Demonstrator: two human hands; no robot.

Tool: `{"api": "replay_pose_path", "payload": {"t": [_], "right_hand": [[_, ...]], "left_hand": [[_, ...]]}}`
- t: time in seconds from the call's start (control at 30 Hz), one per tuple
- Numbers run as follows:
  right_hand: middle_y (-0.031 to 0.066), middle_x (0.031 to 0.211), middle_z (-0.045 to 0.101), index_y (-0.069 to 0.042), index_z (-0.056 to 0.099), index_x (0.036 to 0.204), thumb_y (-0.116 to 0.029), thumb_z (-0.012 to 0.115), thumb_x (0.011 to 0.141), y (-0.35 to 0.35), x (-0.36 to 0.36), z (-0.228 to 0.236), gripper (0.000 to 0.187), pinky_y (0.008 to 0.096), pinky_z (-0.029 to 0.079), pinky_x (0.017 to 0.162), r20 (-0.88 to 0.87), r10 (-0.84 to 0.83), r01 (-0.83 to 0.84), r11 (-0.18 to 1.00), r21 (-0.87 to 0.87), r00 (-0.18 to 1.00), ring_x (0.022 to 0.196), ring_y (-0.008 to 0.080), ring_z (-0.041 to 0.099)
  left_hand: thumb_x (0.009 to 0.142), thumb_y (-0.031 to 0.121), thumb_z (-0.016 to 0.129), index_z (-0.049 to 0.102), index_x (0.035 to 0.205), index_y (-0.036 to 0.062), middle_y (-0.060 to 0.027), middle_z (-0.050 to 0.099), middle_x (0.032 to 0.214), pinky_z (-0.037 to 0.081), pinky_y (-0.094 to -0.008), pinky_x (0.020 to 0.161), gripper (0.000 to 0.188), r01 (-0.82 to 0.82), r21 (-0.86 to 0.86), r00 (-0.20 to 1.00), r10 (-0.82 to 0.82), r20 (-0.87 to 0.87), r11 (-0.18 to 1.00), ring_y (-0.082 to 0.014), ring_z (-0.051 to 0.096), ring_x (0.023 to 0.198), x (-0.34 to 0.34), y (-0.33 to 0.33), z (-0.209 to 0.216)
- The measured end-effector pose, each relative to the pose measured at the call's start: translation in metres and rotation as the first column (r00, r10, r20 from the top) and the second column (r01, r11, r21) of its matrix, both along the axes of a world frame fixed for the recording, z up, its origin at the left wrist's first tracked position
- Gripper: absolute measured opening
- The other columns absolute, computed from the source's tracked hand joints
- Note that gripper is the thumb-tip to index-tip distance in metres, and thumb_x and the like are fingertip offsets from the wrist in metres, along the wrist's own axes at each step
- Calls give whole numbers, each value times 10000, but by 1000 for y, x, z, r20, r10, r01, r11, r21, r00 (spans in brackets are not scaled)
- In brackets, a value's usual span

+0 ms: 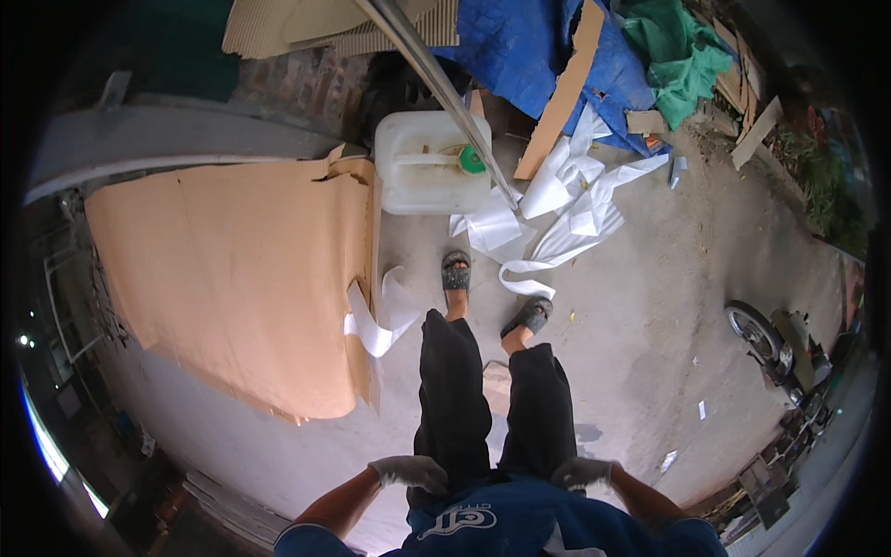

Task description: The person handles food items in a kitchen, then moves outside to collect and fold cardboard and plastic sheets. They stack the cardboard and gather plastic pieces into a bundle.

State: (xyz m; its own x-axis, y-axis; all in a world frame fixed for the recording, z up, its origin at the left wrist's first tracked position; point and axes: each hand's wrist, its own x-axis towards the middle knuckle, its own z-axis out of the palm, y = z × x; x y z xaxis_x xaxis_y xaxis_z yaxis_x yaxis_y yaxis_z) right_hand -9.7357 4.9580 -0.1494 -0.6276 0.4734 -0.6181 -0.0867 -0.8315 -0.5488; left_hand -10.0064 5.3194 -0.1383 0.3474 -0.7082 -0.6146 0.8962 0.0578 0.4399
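Observation:
My left hand (414, 472), in a light grey work glove, is at the left hip with its fingers curled in against my black trousers (453, 399). At the right hip my right hand (585, 473), gloved the same way, closes on the trouser cloth too. Both sets of fingertips are partly lost against the dark fabric. Neither hand carries a separate object. Beyond my feet, crumpled white sheet strips (571, 200) lie on the concrete floor, and one more white strip (380, 325) curls beside the cardboard.
A large brown cardboard sheet (232, 288) spreads at left. Ahead stands a translucent jerrycan (432, 190) with a green cap, beside a slanting metal pole (445, 93). Blue tarpaulin (520, 60) and green cloth (673, 56) lie farther off. A parked motorbike (780, 348) is at right.

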Motion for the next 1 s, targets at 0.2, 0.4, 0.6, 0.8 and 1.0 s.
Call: {"api": "replay_pose_path", "payload": {"t": [0.2,0.4,0.6,0.8,1.0], "right_hand": [[59,956,720,-118,705,1030,-337,720,828,43,65,-146,298,348,524,838,396,216,-159,972,-171,893,912,219,673],[118,1021,681,-112,579,1249,-275,744,809,200,248,-374,497,377,540,768,848,-518,415,800,434,111,822,265,679],[132,1025,686,-275,302,1467,-470,581,909,380,307,-446,653,439,526,766,950,-293,-218,939,264,-111,899,325,674],[127,1113,662,-241,488,1356,-549,601,872,411,332,-498,586,462,507,815,734,-608,-17,774,634,-305,1035,321,620],[112,1591,170,-330,303,1491,-830,626,619,297,366,-563,1056,639,210,1112,961,-147,206,959,196,-233,1434,479,84]], "left_hand": [[778,305,761,396,1444,234,-121,638,978,531,-406,696,763,111,989,992,-73,-104,102,-276,679,790,-37,78,-168],[789,198,678,568,1269,219,-85,632,925,538,-427,662,492,351,929,808,-465,-362,-113,-280,679,789,-69,97,-340],[832,267,605,697,762,150,-131,675,747,527,-406,659,165,-27,986,872,-479,102,162,-322,685,790,-12,119,-371],[852,237,672,650,767,-8,-101,594,598,460,-335,540,261,-278,849,957,52,286,449,-165,574,546,161,157,-419],[751,443,757,576,1190,-52,-228,644,1097,461,-384,919,686,-285,949,946,-120,300,133,-303,627,1036,278,121,-527]]}}
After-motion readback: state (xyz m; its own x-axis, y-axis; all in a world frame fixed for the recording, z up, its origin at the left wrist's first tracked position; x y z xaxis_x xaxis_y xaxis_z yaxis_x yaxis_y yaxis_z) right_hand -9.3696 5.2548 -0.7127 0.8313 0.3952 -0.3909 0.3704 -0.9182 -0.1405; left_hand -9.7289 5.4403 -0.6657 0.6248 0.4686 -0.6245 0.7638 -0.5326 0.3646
